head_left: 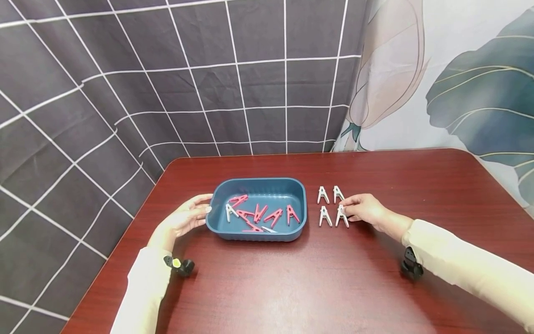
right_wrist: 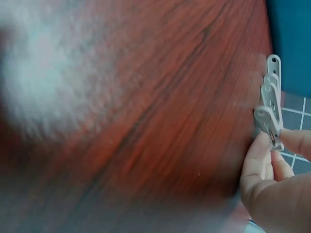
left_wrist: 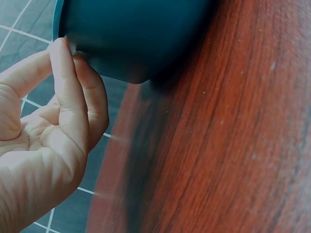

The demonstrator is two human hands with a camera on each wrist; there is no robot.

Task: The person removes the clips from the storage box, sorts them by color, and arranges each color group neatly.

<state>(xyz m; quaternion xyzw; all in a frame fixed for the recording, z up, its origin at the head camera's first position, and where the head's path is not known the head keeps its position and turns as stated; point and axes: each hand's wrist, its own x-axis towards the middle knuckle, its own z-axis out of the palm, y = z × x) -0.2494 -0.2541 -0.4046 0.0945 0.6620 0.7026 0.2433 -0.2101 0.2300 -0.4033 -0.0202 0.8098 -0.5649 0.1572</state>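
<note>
A blue plastic tub (head_left: pixel 256 236) stands on the table with several pink clothespins (head_left: pixel 273 216) and two pale ones lying inside, one a white clothespin (head_left: pixel 228 211). At its left end my left hand (head_left: pixel 187 217) holds the rim, fingertips against the wall (left_wrist: pixel 131 43) in the left wrist view. To the tub's right, several white clothespins stand in two rows. My right hand (head_left: pixel 364 208) pinches the front-right white clothespin (head_left: pixel 341 218) between thumb and fingers; the right wrist view shows this pinched clothespin (right_wrist: pixel 267 121) nearest, others lined up behind it.
The dark red wooden table (head_left: pixel 267 287) extends to a back edge by a grey gridded curtain (head_left: pixel 258 83). A leaf-patterned curtain (head_left: pixel 392 120) hangs at the back right. Each wrist wears a black strapped device, such as the right one (head_left: pixel 411 264).
</note>
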